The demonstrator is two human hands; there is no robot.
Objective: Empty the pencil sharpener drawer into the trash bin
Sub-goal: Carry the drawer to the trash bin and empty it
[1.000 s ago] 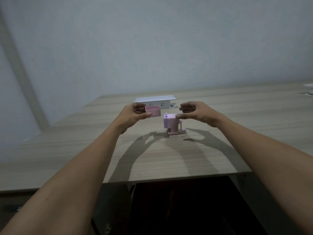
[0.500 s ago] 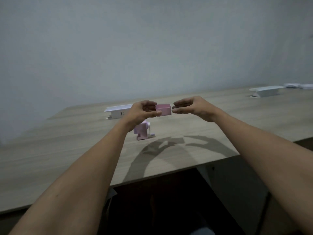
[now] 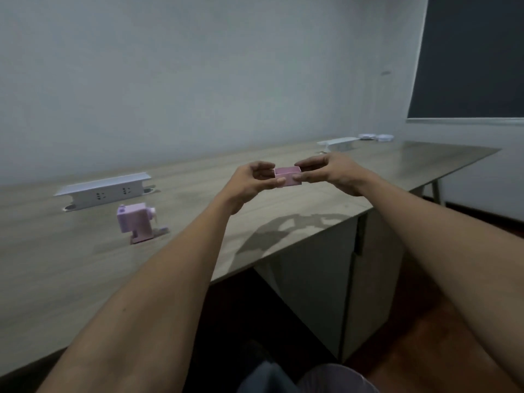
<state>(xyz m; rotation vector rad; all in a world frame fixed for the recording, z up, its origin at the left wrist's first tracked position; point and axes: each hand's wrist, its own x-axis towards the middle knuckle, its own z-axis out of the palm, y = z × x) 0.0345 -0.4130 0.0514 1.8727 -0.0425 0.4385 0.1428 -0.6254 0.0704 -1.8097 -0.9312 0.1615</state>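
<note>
Holding, item one: small pink open-topped plastic drawer [image 3: 287, 177], pinched at both ends and carried level in the air above the table.

Item two: left hand [image 3: 249, 181], closed on the drawer's left end, thumb on the near face.

Item three: right hand [image 3: 329, 173], closed on the drawer's right end, fingers curled over the far rim.

Item four: pale lilac box-shaped pencil sharpener [image 3: 136, 221], standing upright on the long wood-grain table [image 3: 198, 228], well to the left of the grip and below it, its drawer out.

Item five: white power strip block [image 3: 105, 191], beyond the sharpener, also left of the grip.

Item six: trash bin, not in view; I cannot tell where it stands.

Contents of the drawer: too small to make out.

Risks, as I judge them: the drawer is open on top, so any tilt during the carry would spill shavings onto table or floor. A light fingertip hold at the ends could slip if one hand lets go abruptly. Turning to search for the bin invites both.
</note>
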